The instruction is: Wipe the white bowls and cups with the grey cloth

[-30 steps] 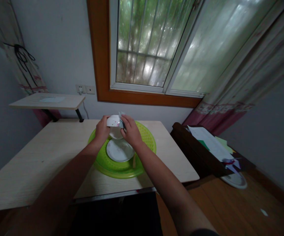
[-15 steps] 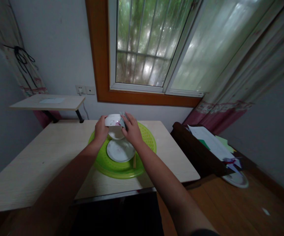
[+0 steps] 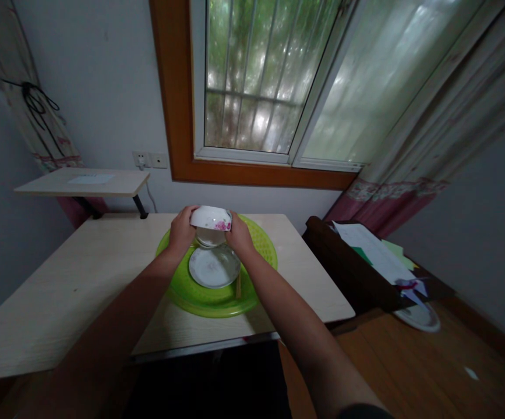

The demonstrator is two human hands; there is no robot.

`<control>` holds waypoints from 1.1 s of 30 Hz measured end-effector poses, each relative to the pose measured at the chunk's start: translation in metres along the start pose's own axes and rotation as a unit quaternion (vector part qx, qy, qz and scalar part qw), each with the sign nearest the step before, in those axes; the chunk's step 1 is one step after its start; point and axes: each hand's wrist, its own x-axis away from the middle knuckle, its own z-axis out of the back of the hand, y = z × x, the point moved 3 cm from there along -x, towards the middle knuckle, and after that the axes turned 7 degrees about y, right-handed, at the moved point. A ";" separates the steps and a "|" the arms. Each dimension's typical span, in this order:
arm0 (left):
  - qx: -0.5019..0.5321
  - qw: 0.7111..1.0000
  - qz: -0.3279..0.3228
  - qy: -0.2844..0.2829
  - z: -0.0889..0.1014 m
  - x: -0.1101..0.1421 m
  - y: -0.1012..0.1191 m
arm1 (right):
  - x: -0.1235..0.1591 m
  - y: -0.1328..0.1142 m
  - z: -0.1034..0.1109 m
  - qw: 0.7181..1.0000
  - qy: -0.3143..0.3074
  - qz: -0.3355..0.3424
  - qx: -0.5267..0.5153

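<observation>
A white bowl [image 3: 211, 217] with pink flowers on its side is tipped upside down over the green basin. My left hand [image 3: 183, 230] grips its left side, and my right hand [image 3: 239, 233] has hold of the right side. The grey-blue cloth seen earlier at the right hand is hidden now. Under the bowl, another white dish [image 3: 211, 237] shows in part. A white plate [image 3: 214, 266] lies in the green plastic basin [image 3: 217, 308], with thin wooden sticks [image 3: 238, 286], perhaps chopsticks, at its right.
The basin stands on a pale wooden table [image 3: 90, 262]. A small raised shelf [image 3: 134, 185] with a paper on it is at the back left. To the right, a dark brown piece of furniture [image 3: 343, 267] holds papers [image 3: 366, 247]. A window is ahead.
The bowl has turned, so its pink flowers face me more. My right hand has shifted to the bowl's right edge, and the cloth has gone out of sight.
</observation>
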 end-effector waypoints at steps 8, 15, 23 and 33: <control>0.025 0.999 0.015 -0.030 -0.006 -0.001 0.004 | -0.005 0.023 -0.005 0.993 0.039 -0.100 -0.055; 0.057 0.991 0.091 -0.085 -0.014 0.006 -0.005 | -0.005 0.024 -0.012 0.991 0.030 -0.087 -0.102; -0.028 0.995 0.062 -0.075 -0.008 0.006 0.002 | -0.004 0.017 -0.002 0.998 0.019 -0.051 0.005; -0.098 0.994 -0.003 -0.044 -0.004 0.007 0.004 | -0.003 0.001 0.008 0.996 0.016 -0.002 0.093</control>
